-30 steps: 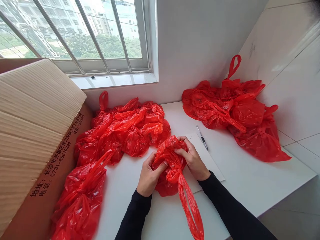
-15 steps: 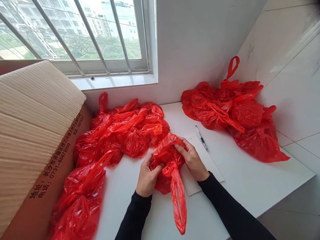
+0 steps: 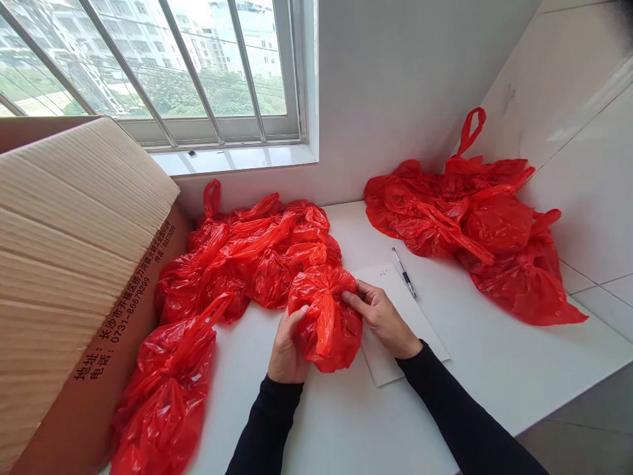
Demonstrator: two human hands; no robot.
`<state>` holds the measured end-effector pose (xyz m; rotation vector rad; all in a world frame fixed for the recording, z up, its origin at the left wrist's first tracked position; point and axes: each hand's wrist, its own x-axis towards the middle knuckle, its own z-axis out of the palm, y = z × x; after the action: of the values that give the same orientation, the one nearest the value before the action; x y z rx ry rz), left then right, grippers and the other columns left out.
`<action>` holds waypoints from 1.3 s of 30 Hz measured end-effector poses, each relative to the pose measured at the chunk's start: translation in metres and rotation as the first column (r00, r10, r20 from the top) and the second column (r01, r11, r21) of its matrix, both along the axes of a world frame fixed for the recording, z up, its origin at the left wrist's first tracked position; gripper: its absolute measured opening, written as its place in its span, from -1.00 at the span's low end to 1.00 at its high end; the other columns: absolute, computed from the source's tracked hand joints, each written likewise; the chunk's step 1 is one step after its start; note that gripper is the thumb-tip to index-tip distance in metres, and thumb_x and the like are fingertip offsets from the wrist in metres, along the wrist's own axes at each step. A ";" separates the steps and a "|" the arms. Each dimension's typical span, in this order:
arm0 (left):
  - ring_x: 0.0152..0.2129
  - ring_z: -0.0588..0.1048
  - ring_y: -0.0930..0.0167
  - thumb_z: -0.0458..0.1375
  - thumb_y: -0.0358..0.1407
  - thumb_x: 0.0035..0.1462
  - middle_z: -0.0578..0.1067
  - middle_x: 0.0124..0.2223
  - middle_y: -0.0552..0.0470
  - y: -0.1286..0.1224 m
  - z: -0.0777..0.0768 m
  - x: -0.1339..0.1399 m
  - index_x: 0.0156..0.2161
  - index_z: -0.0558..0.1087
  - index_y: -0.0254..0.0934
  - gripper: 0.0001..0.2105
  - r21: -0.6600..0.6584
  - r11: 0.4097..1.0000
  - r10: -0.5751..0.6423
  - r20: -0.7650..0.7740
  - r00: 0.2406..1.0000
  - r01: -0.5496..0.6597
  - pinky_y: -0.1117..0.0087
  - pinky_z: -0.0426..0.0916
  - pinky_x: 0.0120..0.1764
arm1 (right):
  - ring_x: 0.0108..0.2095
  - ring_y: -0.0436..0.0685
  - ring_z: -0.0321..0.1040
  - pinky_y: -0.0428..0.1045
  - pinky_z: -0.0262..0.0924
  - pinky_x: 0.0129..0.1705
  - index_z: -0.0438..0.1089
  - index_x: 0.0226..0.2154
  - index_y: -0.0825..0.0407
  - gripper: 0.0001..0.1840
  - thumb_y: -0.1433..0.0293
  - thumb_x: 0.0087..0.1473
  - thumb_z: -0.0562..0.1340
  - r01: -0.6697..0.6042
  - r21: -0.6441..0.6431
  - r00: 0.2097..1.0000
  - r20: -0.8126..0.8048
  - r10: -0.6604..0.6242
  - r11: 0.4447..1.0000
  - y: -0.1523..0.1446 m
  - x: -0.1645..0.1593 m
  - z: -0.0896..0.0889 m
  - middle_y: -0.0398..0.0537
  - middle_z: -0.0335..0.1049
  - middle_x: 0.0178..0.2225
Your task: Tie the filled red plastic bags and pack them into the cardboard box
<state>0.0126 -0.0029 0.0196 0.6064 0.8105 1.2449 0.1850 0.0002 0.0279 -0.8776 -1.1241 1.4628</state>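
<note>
Between my two hands is a tied red plastic bag (image 3: 326,323), rounded and held above the white table, its knot and handle facing me. My left hand (image 3: 289,346) cups its left side, with the thumb over the front. At the upper right, my right hand (image 3: 383,316) pinches the plastic between thumb and fingers. What the bag contains is hidden. Just behind it lies a heap of red plastic bags (image 3: 270,251), and another knotted red bag (image 3: 168,389) sits to the left by the box.
An open cardboard box (image 3: 113,264) stands at the left. A white paper pad (image 3: 410,330) and a pen (image 3: 404,272) lie right of my hands. More red bags (image 3: 499,224) are piled against the right wall. A barred window (image 3: 198,72) is behind.
The held bag has been turned, so its handle loop no longer hangs down toward me but lies against the front. My left hand has shifted its grip to the bag's side.
</note>
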 end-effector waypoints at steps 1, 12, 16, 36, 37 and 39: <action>-0.19 0.59 0.20 0.34 -0.24 -0.03 0.61 -0.12 -0.08 -0.002 0.001 0.001 -0.06 0.50 -0.26 -0.62 0.009 1.000 -0.030 -0.001 1.000 0.030 0.25 0.48 -0.10 | -0.03 0.20 0.44 0.10 0.30 0.08 0.46 0.05 -0.06 -0.63 0.16 0.26 0.26 0.020 -0.006 1.000 -0.010 -0.020 1.000 0.000 0.000 0.000 -0.04 0.51 0.01; -0.05 0.51 0.21 0.41 -0.36 -0.05 0.52 0.06 -0.08 -0.006 -0.001 0.001 0.18 0.33 -0.13 -0.34 0.091 0.996 -0.014 0.019 1.000 0.013 0.25 0.42 -0.05 | -0.01 0.14 0.41 0.06 0.31 0.08 0.33 0.12 -0.14 -0.56 0.16 0.22 0.30 -0.003 -0.082 0.999 -0.044 -0.001 0.997 0.000 0.003 -0.001 -0.07 0.45 0.02; -0.18 0.53 0.31 0.38 -0.42 -0.08 0.56 -0.08 -0.01 -0.005 -0.005 -0.001 0.06 0.42 -0.17 -0.46 0.081 0.997 -0.019 0.012 1.000 0.018 0.34 0.42 -0.13 | -0.03 0.11 0.39 0.02 0.28 0.06 0.37 0.01 -0.11 -0.66 0.27 0.19 0.33 0.008 -0.058 1.000 0.010 -0.007 0.998 -0.003 0.004 0.001 -0.11 0.47 -0.06; -0.20 0.55 0.30 0.36 -0.26 0.04 0.58 -0.08 -0.04 -0.005 -0.006 -0.010 0.15 0.38 -0.19 -0.46 0.127 0.976 -0.160 -0.114 0.980 0.174 0.31 0.40 -0.05 | -0.02 0.16 0.36 0.07 0.26 0.08 0.38 -0.01 -0.11 -0.70 0.31 0.18 0.31 0.039 0.014 0.996 0.076 -0.040 0.999 -0.007 -0.001 -0.004 -0.08 0.43 -0.02; -0.16 0.56 0.27 0.35 -0.23 0.08 0.58 -0.04 -0.06 -0.005 -0.006 -0.009 0.16 0.40 -0.19 -0.48 0.129 0.975 -0.166 -0.128 0.978 0.183 0.29 0.38 -0.01 | -0.03 0.15 0.36 0.06 0.25 0.07 0.40 -0.07 -0.10 -0.75 0.34 0.17 0.31 0.058 0.033 0.994 0.086 -0.060 0.998 -0.008 -0.001 -0.004 -0.09 0.42 -0.05; -0.13 0.56 0.25 0.34 -0.21 0.11 0.59 -0.04 -0.08 -0.005 -0.008 -0.007 0.08 0.47 -0.22 -0.57 0.126 0.975 -0.162 -0.157 0.974 0.183 0.30 0.39 -0.01 | 0.02 0.16 0.34 0.06 0.24 0.10 0.39 -0.10 -0.09 -0.78 0.36 0.17 0.30 0.067 0.045 0.994 0.087 -0.071 0.997 -0.008 0.000 -0.004 -0.10 0.41 -0.06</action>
<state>0.0055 -0.0081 0.0115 0.8717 0.7776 1.1127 0.1849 -0.0080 0.0239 -0.9502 -1.1743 1.3501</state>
